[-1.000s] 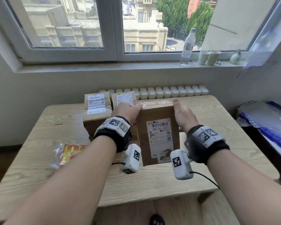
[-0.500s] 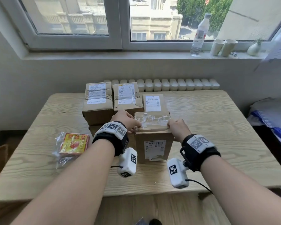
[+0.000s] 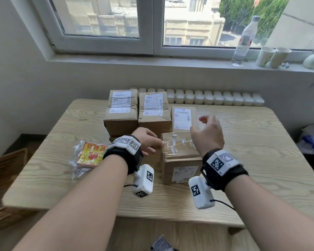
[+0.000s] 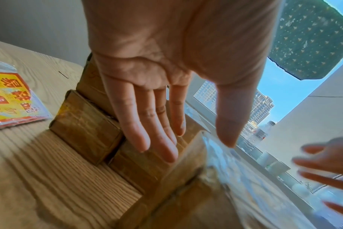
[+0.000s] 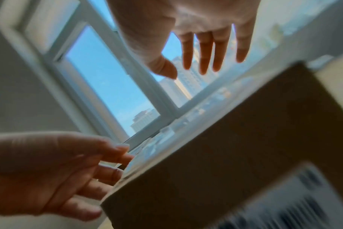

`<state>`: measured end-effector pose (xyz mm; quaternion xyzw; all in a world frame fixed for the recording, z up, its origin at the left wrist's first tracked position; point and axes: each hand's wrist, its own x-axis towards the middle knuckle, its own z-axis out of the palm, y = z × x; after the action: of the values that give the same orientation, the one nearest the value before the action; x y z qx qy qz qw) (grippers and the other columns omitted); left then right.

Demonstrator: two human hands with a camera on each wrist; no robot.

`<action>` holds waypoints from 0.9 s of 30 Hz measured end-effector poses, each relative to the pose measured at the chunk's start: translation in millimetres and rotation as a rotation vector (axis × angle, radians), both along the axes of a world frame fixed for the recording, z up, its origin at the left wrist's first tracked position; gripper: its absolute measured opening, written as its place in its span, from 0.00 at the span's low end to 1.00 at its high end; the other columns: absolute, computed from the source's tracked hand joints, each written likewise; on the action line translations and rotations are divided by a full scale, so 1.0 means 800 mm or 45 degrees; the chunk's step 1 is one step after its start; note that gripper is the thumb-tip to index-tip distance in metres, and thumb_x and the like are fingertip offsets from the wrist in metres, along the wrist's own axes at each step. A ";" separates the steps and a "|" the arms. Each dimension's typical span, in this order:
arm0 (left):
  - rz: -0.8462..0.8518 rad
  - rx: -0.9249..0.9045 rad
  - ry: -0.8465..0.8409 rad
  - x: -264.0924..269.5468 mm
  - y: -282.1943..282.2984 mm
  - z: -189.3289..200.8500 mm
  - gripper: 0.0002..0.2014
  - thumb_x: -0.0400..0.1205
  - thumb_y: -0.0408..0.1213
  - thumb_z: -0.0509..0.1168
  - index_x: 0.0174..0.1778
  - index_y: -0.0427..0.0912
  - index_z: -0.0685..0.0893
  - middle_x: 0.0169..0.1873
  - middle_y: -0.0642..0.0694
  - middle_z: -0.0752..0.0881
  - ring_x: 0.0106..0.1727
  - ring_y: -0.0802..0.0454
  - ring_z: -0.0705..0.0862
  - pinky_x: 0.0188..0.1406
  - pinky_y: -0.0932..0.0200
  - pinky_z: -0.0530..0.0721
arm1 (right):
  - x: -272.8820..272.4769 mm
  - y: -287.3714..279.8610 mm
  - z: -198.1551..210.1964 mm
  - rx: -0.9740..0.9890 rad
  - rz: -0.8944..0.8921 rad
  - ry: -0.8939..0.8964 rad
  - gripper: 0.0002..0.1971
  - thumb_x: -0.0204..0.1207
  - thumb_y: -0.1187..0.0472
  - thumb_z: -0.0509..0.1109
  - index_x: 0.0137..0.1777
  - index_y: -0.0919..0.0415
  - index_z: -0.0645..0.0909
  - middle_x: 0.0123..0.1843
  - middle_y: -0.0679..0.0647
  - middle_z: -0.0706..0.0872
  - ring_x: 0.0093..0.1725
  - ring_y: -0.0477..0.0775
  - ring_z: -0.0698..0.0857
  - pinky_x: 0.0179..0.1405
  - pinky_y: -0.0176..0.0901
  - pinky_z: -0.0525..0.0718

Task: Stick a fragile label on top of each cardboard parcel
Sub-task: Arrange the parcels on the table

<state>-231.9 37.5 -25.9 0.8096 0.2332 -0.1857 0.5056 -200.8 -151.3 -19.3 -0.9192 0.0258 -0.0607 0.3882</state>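
Two hands hung over the nearest parcel [image 3: 179,154], which stood on the desk [image 3: 261,160] with a taped top. The left hand [image 3: 149,140] lay just beside the parcel's left edge, fingers straight, gripping nothing. The right hand [image 3: 207,134] hovered above the right side, fingers spread and blurred, apparently empty too. To the left sat the label pack [image 3: 91,153], probably unopened. Behind stood three more parcels [image 3: 154,109], bearing only shipping slips. No fragile label showed on any top, so the whole job seemed left to do.
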 end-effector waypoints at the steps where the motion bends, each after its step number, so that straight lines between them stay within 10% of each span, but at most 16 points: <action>1: 0.034 0.009 -0.009 -0.002 0.010 0.003 0.16 0.73 0.38 0.77 0.54 0.43 0.83 0.48 0.43 0.89 0.36 0.54 0.88 0.42 0.54 0.87 | -0.002 0.012 0.011 -0.017 0.036 -0.145 0.11 0.75 0.58 0.66 0.57 0.52 0.77 0.53 0.45 0.79 0.54 0.48 0.79 0.53 0.47 0.81; 5: 0.171 0.072 -0.033 -0.014 0.072 0.006 0.05 0.78 0.35 0.71 0.47 0.39 0.86 0.41 0.43 0.88 0.34 0.53 0.87 0.36 0.58 0.85 | -0.011 0.076 0.039 0.054 0.258 -0.265 0.05 0.75 0.61 0.65 0.42 0.51 0.81 0.35 0.42 0.81 0.40 0.48 0.83 0.42 0.44 0.83; 11: 0.369 0.124 -0.023 -0.049 0.199 -0.017 0.05 0.80 0.30 0.66 0.38 0.40 0.80 0.31 0.42 0.84 0.25 0.53 0.83 0.24 0.63 0.77 | -0.033 0.180 0.003 0.055 0.575 0.011 0.05 0.73 0.61 0.66 0.40 0.49 0.81 0.35 0.48 0.87 0.38 0.51 0.86 0.42 0.43 0.84; 22: 0.458 0.396 0.147 -0.080 0.352 -0.107 0.03 0.75 0.35 0.69 0.39 0.48 0.83 0.41 0.43 0.82 0.47 0.41 0.82 0.50 0.52 0.83 | -0.047 0.313 -0.127 -0.128 0.763 0.852 0.08 0.74 0.63 0.61 0.40 0.55 0.82 0.40 0.61 0.92 0.43 0.60 0.92 0.48 0.55 0.91; 27: 0.391 0.303 0.256 -0.062 0.370 -0.147 0.35 0.77 0.40 0.71 0.79 0.40 0.64 0.73 0.38 0.74 0.72 0.39 0.75 0.66 0.52 0.73 | -0.047 0.341 -0.166 -0.218 0.718 0.979 0.07 0.77 0.62 0.63 0.47 0.57 0.84 0.45 0.57 0.87 0.48 0.59 0.86 0.57 0.53 0.86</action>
<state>-281.4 333.8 -143.1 0.7960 0.4232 -0.1576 0.4031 -238.3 121.4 -152.5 -0.8747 -0.0879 0.3892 0.2750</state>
